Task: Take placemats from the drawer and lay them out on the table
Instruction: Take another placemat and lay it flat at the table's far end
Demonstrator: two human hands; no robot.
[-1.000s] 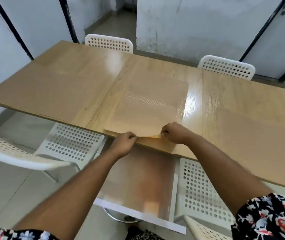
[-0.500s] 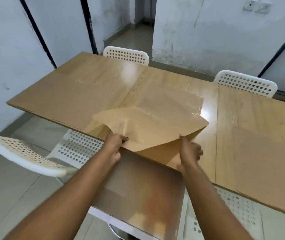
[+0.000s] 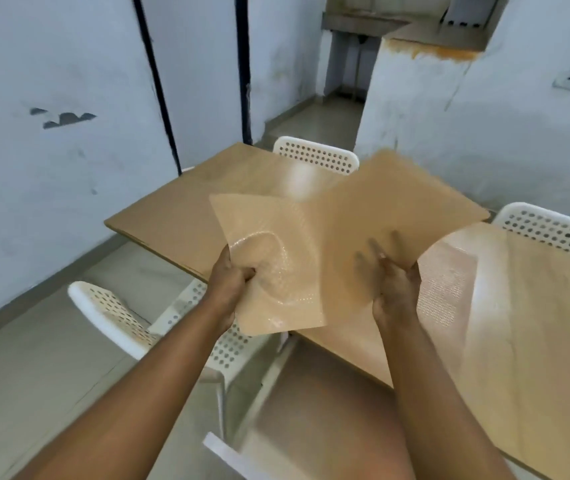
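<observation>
I see two tan placemats held up above the table's near edge. Left hand (image 3: 233, 278) is clenched on the left placemat (image 3: 269, 261), thumb on top, fingers bunched into the sheet so it dimples and wrinkles around the grip. This mat is thin, floppy, semi-see-through, w/ a fine dotted texture and a glossy sheen; roughly square, rounded corners, its lower corner hanging past the table edge. Right hand (image 3: 396, 289) grasps the right placemat (image 3: 401, 206) at its near edge; fingers sit behind the sheet and show through as dark shadows. That mat is flatter, tilted up, its far corner rising over the far chair (image 3: 314, 155). The two mats overlap in the middle; I can't tell if they touch there.

Table (image 3: 159, 216) is wood-look laminate, pale brown, shiny, made of sections w/ seams. A third placemat (image 3: 550, 306) of the same tan appears to lie flat towards the table's right end.

Drawer (image 3: 314, 417) stands pulled out under the near edge, white front lip, brownish bottom; blurred, so I can't tell what's in it.

Chairs are white plastic w/ round perforations: one at near left (image 3: 110, 313), one at far right (image 3: 553, 226). Walls are pale blue-white, scuffed. No readable writing anywhere.
</observation>
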